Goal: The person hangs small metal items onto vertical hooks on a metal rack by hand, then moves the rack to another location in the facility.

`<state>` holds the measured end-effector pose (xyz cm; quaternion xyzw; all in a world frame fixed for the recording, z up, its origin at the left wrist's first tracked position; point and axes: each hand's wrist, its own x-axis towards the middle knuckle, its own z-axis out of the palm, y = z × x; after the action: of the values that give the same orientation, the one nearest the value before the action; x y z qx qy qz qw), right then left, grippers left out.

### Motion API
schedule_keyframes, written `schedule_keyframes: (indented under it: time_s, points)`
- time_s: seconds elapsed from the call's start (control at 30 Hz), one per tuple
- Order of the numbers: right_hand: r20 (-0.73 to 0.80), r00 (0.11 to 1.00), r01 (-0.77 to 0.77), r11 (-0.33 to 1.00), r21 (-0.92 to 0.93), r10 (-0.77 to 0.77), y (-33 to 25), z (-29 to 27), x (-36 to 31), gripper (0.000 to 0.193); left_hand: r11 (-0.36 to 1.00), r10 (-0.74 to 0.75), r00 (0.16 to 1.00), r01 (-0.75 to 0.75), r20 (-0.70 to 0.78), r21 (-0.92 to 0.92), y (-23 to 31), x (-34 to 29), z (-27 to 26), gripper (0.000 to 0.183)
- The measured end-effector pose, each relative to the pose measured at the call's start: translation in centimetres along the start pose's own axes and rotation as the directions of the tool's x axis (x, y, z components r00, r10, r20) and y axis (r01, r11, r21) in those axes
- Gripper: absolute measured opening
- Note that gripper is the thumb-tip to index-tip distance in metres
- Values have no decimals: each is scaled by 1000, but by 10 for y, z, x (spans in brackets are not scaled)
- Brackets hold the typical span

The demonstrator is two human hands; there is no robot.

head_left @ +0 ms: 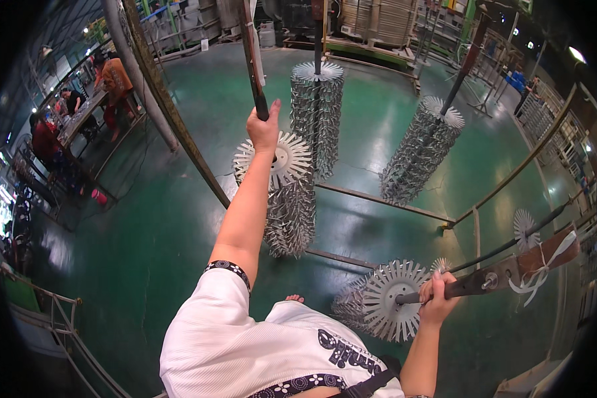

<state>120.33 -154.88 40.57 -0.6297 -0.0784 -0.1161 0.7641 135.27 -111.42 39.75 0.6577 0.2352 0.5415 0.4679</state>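
Observation:
My left hand (264, 132) reaches forward, closed round the lower end of a dark hanging rod (257, 79), thumb pointing up. Below it hangs a cylindrical rack (290, 222) crowded with small silvery metal pieces, topped by a pale slotted disc (293, 158). At the lower right, my right hand (436, 302) has its fingers wrapped round the dark rod (452, 290) of another such rack. That rack's grey slotted disc (393, 302) is just left of the hand, and its metal pieces (353, 304) show behind the disc.
Two more loaded racks hang ahead, one in the middle (316, 119) and one further right (423, 149). A metal floor frame (385, 201) runs between the racks. A slanted post (172, 106) stands left. People sit and stand at a long table (83, 119) at far left.

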Motion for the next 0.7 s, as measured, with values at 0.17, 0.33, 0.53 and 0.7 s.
schedule_keyframes:
  time_s: [0.17, 0.33, 0.53, 0.7]
  points:
    - [9, 1000, 13, 999, 35, -13, 3, 7, 4, 30, 996, 15, 996, -8, 86, -87, -17, 18, 7, 44]
    - [7, 1000, -11, 999, 47, 11, 3, 18, 4, 31, 952, -53, 945, 145, 322, -269, -5, 23, 1, 37]
    - [10, 1000, -13, 995, 102, 12, 8, 34, -2, 28, 892, -87, 852, 297, 516, -340, 5, 27, -7, 33]
    - [22, 1000, -20, 994, 104, 18, 11, 45, -5, 28, 872, -43, 765, 343, 643, -350, 4, 37, -9, 34]
